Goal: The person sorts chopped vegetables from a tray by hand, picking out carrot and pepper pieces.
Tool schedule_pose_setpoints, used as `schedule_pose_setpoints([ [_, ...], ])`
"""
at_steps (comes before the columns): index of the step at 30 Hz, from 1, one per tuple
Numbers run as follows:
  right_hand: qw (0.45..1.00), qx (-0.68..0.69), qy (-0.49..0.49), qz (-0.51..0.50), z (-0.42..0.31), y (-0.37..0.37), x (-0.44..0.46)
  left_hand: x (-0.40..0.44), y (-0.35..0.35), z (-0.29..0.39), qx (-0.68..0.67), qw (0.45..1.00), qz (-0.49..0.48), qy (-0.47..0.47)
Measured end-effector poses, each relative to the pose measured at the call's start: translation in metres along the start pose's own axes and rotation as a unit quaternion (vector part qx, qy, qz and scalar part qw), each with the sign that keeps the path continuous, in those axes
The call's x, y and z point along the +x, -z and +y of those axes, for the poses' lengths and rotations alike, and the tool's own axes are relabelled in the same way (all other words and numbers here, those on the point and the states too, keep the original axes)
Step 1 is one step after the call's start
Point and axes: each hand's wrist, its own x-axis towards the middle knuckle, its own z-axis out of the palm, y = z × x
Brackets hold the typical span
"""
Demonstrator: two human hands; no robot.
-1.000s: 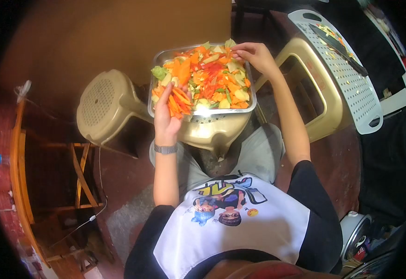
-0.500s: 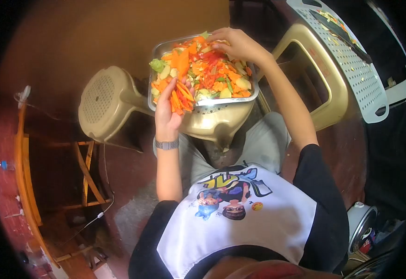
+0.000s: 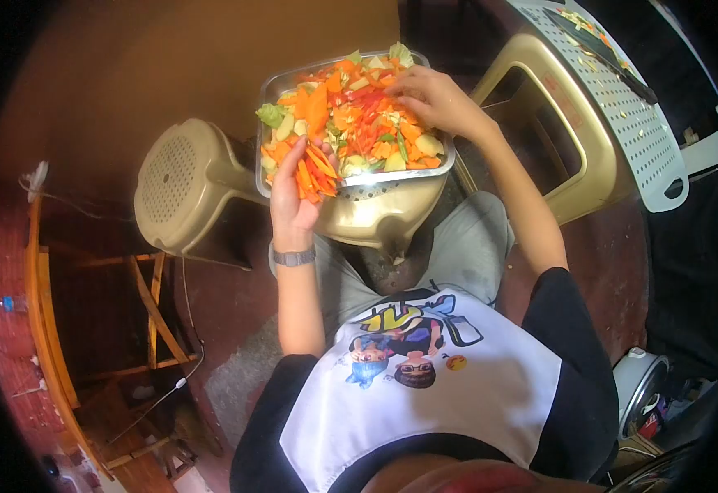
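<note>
A rectangular metal tray (image 3: 357, 182) is heaped with cut vegetables: orange carrot pieces, red pepper strips (image 3: 365, 113), pale slices and bits of green. My left hand (image 3: 292, 209), wearing a wristwatch (image 3: 294, 258), is at the tray's near left corner, closed around a bunch of carrot strips (image 3: 318, 174). Over the right part of the heap hangs my right hand (image 3: 433, 100). Its fingers are loosely bent and a little apart, with the tips at the red and orange pieces; I make out nothing held in them. A leafy green piece (image 3: 400, 55) lies at the tray's far edge.
Beneath the tray is a beige plastic stool (image 3: 375, 220), and a second stool (image 3: 180, 185) stands to the left. On the right, a larger beige stool (image 3: 531, 62) is beside a perforated grey board (image 3: 634, 135) bearing a knife (image 3: 601, 57) and vegetable scraps. A wooden frame (image 3: 149, 308) stands lower left.
My right hand has moved from the tray's far edge down and right over the heap, uncovering the leafy piece there. My left hand keeps the carrot strips, nearly in place.
</note>
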Motion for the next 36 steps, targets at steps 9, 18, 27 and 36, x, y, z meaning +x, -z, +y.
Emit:
schedule_pose_setpoints([
  [9, 0.993, 0.017, 0.059, -0.096, -0.039, -0.035, 0.009, 0.003, 0.001, -0.001, 0.02, 0.999, 0.033, -0.007],
  [18, 0.996, 0.023, 0.091, -0.012, -0.023, -0.055, 0.068, 0.011, 0.004, -0.001, 0.033, 0.998, 0.042, -0.033],
  [27, 0.992, 0.049, 0.113, -0.039, -0.01, -0.014, 0.065, 0.003, 0.007, 0.014, 0.019, 0.999, 0.021, -0.015],
  [36, 0.997, 0.003, 0.054, -0.062, -0.019, -0.025, 0.019, -0.001, 0.011, 0.014, -0.003, 0.999, 0.021, -0.024],
])
